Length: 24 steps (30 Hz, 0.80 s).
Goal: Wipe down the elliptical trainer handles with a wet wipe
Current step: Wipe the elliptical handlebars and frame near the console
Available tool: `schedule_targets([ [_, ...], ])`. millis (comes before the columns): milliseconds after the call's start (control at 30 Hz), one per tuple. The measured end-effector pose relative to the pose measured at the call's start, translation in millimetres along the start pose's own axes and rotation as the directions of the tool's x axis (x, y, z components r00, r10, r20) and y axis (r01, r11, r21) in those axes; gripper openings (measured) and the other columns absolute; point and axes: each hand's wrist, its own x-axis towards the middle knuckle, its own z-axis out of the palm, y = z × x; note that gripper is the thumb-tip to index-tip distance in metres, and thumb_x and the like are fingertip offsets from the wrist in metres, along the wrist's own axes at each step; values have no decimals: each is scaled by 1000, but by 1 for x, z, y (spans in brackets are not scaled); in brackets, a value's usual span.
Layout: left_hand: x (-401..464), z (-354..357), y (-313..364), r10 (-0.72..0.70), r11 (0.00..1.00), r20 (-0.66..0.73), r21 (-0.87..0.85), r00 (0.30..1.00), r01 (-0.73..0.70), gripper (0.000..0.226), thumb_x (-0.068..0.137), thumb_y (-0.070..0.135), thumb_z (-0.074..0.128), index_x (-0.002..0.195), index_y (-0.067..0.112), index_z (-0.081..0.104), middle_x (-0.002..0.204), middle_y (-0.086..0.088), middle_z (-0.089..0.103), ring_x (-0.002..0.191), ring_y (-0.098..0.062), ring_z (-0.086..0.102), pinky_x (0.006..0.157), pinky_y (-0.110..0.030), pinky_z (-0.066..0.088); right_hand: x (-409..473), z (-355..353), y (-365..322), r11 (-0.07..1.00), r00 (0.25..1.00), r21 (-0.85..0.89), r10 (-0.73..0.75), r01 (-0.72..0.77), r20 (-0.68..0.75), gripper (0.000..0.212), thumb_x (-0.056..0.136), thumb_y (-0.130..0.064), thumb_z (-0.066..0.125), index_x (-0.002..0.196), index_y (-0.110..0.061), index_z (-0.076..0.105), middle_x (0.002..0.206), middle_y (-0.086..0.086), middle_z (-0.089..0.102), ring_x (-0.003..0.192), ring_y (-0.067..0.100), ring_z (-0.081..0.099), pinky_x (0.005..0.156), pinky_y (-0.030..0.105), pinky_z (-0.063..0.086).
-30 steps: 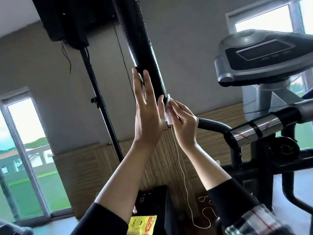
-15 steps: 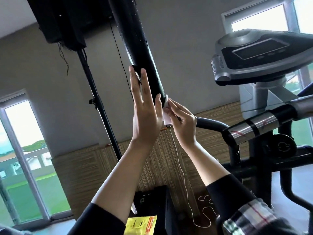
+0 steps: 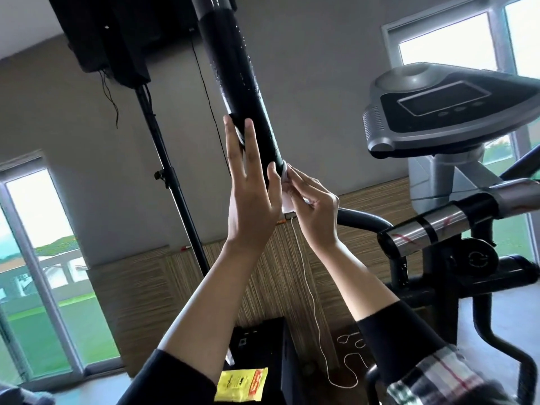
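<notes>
A: How is the left hand [image 3: 251, 197] held?

B: It is laid flat, fingers [image 3: 233, 147] spread, against the black handle [image 3: 248, 92].

A: And the wet wipe [image 3: 287, 198]?

B: It is pinched by the closed fingertips [image 3: 295, 178] of the right hand [image 3: 314, 211], pressed to the handle just right of the left thumb.

A: Further right?

B: The console [image 3: 447, 109] is seen, well apart from the fingers.

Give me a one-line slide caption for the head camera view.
Both hands, left and right, wrap a white wipe around the black handle beside the console.
</notes>
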Motion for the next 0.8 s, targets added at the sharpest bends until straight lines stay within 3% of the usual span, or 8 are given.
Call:
schedule_targets([
  [133,7,-4,3,-43,998,4,-42,999,43,59,96,-3,50,148,-6,19,156,-31,9,147,-12,5,121,-26,18,12,-5,-8,1000,997,-11,-9,9,74,29,87,-5,63,115,1,65,118,7,66,109,13,62,95,28,49],
  [267,10,-6,5,-43,998,1,-41,999,43,58,96,-6,50,146,-10,21,155,-32,11,147,-20,9,120,-25,14,6,-9,-11,998,994,-35,64,-61,85,29,86,-9,64,114,0,66,118,6,66,109,9,62,95,20,46],
  [400,18,-10,9,-76,996,-5,-46,997,76,57,95,-7,49,145,-13,21,154,-32,14,146,-17,10,119,-21,13,27,-3,-36,993,994,86,77,-83,79,28,88,-4,62,115,0,64,118,8,65,111,16,62,95,32,49],
  [600,31,-20,15,-108,992,44,-65,993,111,61,93,-8,51,146,-9,21,156,-29,9,147,-5,1,118,-16,12,34,-10,-45,990,981,62,117,-128,156,31,87,-9,62,117,-3,63,119,2,65,111,15,62,95,28,49],
  [700,36,-23,18,-118,991,63,-56,991,122,60,92,-9,51,146,-9,23,155,-30,10,148,-14,6,118,-17,12,40,-10,-51,983,974,69,159,-172,159,31,88,-9,61,119,-6,62,118,-2,65,110,12,62,93,22,47],
  [800,44,-29,19,-133,987,98,-75,986,140,60,92,-11,49,146,-8,24,156,-30,12,148,-27,11,119,-19,12,54,-8,-63,964,964,143,196,-223,182,35,86,6,60,120,-4,61,118,2,66,111,18,61,96,30,47],
])
